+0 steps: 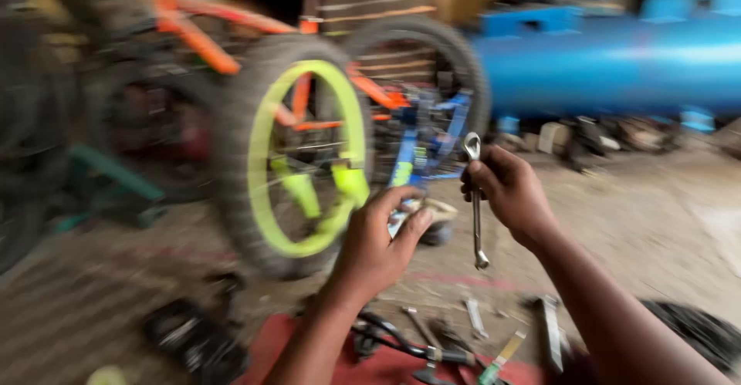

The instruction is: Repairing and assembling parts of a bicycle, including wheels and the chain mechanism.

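Observation:
My right hand (509,192) is shut on a silver combination spanner (475,200), held upright with its ring end at the top. My left hand (376,244) is raised beside it, fingers curled toward a small blurred part (432,214) near the bicycle; whether it grips that part is unclear. In front stands a fat bicycle wheel (297,153) with a lime-green rim and a black tyre, on an orange frame (201,38). A blue frame piece (428,142) sits just behind my hands.
Several hand tools (471,323) lie on a red mat (386,366) on the dirt floor below my arms. A big blue tank (617,61) runs along the back right. More dark tyres (31,123) crowd the left. The picture is motion-blurred.

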